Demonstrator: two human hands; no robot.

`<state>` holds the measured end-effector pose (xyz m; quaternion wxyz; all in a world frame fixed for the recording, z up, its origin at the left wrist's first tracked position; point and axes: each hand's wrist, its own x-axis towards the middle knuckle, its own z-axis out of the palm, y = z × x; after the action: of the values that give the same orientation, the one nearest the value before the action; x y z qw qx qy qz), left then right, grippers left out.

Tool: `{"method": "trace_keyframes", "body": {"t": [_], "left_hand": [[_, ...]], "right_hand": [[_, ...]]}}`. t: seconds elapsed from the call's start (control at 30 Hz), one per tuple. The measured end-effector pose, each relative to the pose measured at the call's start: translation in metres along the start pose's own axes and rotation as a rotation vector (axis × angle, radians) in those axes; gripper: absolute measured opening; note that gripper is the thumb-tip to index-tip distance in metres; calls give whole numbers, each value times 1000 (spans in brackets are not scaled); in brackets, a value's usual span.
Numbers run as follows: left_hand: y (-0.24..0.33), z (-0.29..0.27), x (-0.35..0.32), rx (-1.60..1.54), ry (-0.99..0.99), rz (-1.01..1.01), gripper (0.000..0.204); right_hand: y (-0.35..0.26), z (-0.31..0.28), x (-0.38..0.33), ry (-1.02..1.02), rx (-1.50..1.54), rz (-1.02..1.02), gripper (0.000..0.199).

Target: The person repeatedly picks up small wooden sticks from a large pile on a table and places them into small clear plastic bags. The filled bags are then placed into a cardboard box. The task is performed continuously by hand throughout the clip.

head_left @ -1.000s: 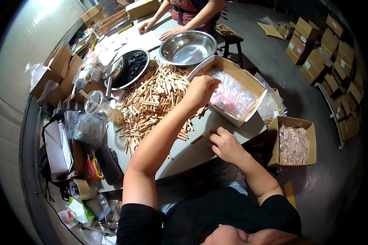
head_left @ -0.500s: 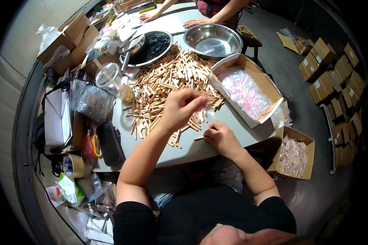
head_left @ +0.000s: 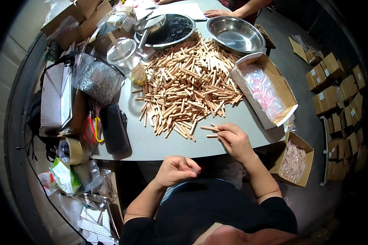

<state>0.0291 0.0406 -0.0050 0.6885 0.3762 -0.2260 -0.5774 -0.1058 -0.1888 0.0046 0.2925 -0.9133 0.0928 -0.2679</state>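
My left hand [head_left: 173, 171] is closed in front of my body, off the table's near edge, pinching a small clear plastic bag [head_left: 191, 168] with a reddish tint. Over the near part of the table, my right hand [head_left: 237, 143] grips a few short wooden dowels [head_left: 211, 129] between thumb and fingers, their ends pointing left. Just beyond lies a large heap of loose dowels [head_left: 184, 87]. To its right, an open cardboard tray [head_left: 288, 92] holds many small clear bags [head_left: 262, 93] with red marks.
Behind the heap stand a basin of black material [head_left: 173, 30] with a metal scoop [head_left: 150, 24] and a shiny steel bowl [head_left: 237, 34]. A lidded plastic cup [head_left: 122, 51] and a phone [head_left: 113, 128] lie left. Below right, a carton [head_left: 308, 163] holds bagged dowels. A co-worker's arm [head_left: 249, 9] is across the table.
My left hand has drawn back from over the heap toward my body. My right hand has shifted slightly right and now shows more dowels. The whole view has shifted.
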Motion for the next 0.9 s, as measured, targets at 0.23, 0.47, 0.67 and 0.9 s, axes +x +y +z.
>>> {"method": "trace_keyframes", "body": {"t": [0.23,0.47,0.67,0.9], "left_hand": [[-32,10,15,124,-178,-330,20],[-61,16,38,84,-208,-372,21],[-69,15,41,-60,-188,-461,23],[-71,18,45,-331,-76,-514,24]], "right_hand": [[-9,-18,-14,89,-137,115,28],[-13,-20,-20,-57,-66,213,21],[-21,-7,-13,-139,-26,91,21],[-29,0,-1,-222,-2,127,29]]}}
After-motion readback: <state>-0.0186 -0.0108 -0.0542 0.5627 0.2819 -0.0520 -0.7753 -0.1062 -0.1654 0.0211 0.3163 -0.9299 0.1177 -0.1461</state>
